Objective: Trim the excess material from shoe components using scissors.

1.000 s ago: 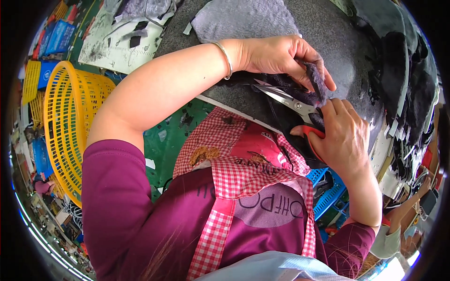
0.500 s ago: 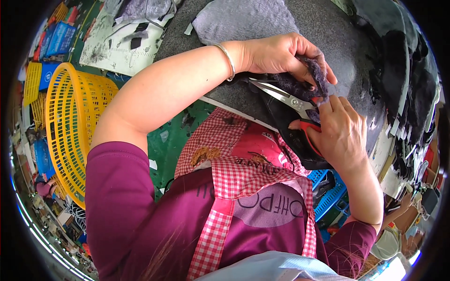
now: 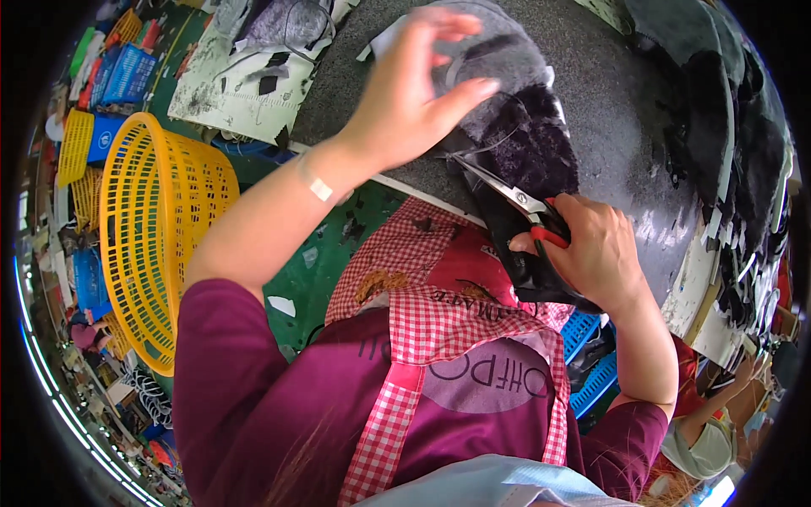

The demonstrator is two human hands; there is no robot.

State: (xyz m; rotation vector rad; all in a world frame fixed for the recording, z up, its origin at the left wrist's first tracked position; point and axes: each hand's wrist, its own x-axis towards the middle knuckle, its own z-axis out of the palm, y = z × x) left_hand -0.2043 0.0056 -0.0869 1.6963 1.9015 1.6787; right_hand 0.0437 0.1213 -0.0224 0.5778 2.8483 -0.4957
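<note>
My right hand [image 3: 596, 249] is closed round the red handles of a pair of scissors [image 3: 515, 196], whose silver blades point to the upper left and stand slightly apart. Under and beyond the blades lies a dark purple-black plush piece [image 3: 532, 139] on the dark worktop. My left hand [image 3: 422, 84] is raised over a grey plush piece [image 3: 507, 63], fingers spread and blurred, with nothing seen in it. Black fabric [image 3: 532, 275] hangs over the table's near edge below the scissors.
A yellow plastic basket [image 3: 139, 253] stands to the left of the table. Black fabric pieces [image 3: 718, 144] are piled at the right edge. A stained white board [image 3: 241, 93] holds scraps at the far left. A blue crate [image 3: 591, 380] sits below the table; another person [image 3: 705, 439] is at lower right.
My left hand has let go of the dark plush, moved left and opened over the grey plush. The dark plush now lies spread out. My right hand with the scissors has shifted slightly.
</note>
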